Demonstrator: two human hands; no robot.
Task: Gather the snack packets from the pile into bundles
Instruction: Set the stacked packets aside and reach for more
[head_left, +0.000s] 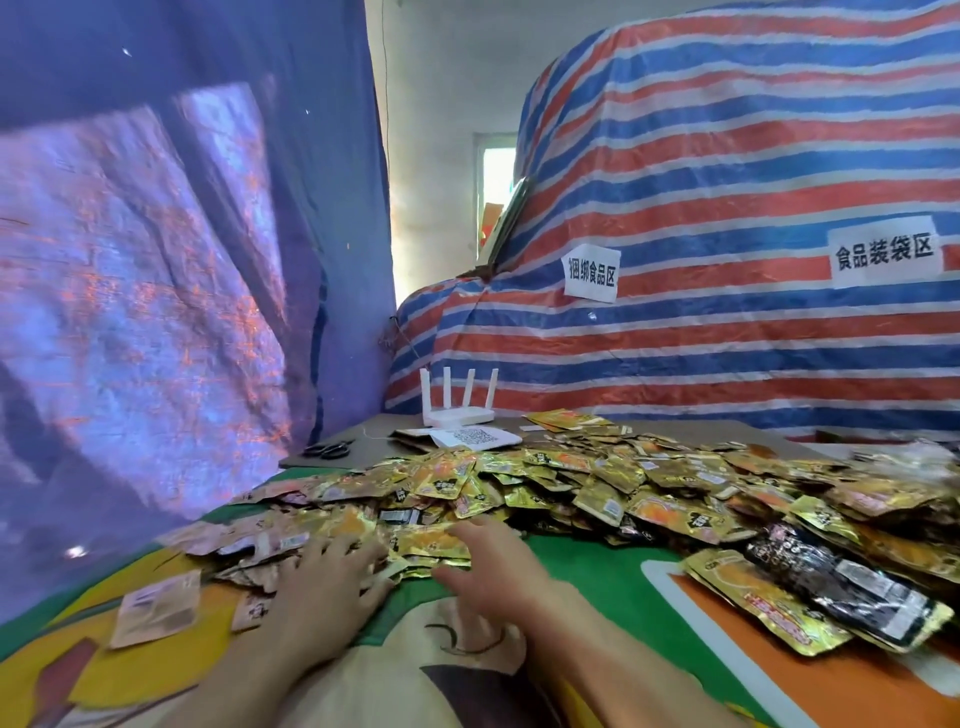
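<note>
A wide pile of gold and orange snack packets lies across the table. Pinkish packets make up its left end, and one pink packet lies apart at the near left. Dark and gold packets spill toward the right front. My left hand rests palm down, fingers spread, on the near edge of the pile. My right hand reaches in beside it, fingers straight, touching the gold packets at the pile's edge.
The packets lie on a green and orange printed cloth. At the back stand a white router, a paper with a QR code and black scissors. A striped tarp rises behind, a blue tarp at left.
</note>
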